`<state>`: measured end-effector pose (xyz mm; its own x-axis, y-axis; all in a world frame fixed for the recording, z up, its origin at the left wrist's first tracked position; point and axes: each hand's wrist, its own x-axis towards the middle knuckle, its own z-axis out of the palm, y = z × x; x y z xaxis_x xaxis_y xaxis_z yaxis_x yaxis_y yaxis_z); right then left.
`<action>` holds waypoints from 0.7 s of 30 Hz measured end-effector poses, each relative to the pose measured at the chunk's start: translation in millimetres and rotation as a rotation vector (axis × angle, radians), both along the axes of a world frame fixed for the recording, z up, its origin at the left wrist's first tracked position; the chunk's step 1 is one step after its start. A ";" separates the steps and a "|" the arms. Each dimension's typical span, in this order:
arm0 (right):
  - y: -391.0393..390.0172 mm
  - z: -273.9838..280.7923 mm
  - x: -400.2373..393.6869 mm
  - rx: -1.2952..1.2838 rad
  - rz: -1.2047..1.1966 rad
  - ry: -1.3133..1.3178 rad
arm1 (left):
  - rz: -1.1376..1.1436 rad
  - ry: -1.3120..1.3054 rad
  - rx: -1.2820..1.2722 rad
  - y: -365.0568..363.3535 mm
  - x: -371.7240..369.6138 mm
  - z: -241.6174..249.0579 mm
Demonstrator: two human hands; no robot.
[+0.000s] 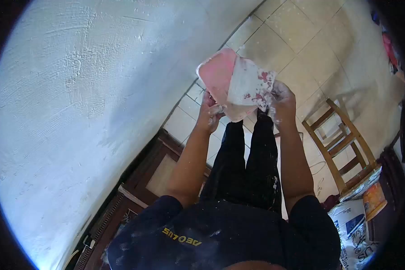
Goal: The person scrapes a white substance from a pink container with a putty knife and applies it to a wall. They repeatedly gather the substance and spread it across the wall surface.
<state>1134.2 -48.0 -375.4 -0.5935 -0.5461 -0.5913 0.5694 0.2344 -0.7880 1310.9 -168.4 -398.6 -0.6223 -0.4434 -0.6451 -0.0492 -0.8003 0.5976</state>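
Note:
My left hand, smeared with white, is closed on the near left rim of a pink plastic tub coated inside with pale plaster. My right hand, its fingers caked in white, grips the right edge of a flat scraper. White plaster covers most of this scraper, with reddish patches showing at its right end. It lies across the tub and hides part of its inside. Both things are held out in front of me, above my legs and the floor.
A wall with fresh, ridged white plaster rises on the left. Below it stands dark wooden furniture. A wooden stool or short ladder is on the right, beside a white 20 kg sack and an orange container. Tiles cover the floor.

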 end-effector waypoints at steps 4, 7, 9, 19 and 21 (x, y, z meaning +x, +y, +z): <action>15.4 -8.3 1.3 -0.020 -0.003 -0.143 | 0.026 -0.078 0.024 -1.9 -0.2 -2.7; 30.2 -23.3 9.5 0.121 0.167 0.047 | 0.021 -0.061 -0.003 -1.2 3.1 -9.4; 38.1 -15.6 -1.6 0.472 0.572 0.394 | 0.003 -0.063 -0.035 0.5 6.0 -12.7; 63.3 -10.7 20.7 -0.072 0.035 -0.563 | 0.071 -0.045 -0.002 6.9 12.0 -27.2; 69.6 -17.7 26.3 -0.268 -0.127 -0.741 | 0.060 -0.044 -0.023 6.3 12.6 -29.9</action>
<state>1160.5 21.6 -393.0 -0.1645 -0.6799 -0.7146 0.9768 -0.0113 -0.2141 1323.5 -162.1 -428.5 -0.5651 -0.4945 -0.6604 -0.0282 -0.7884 0.6145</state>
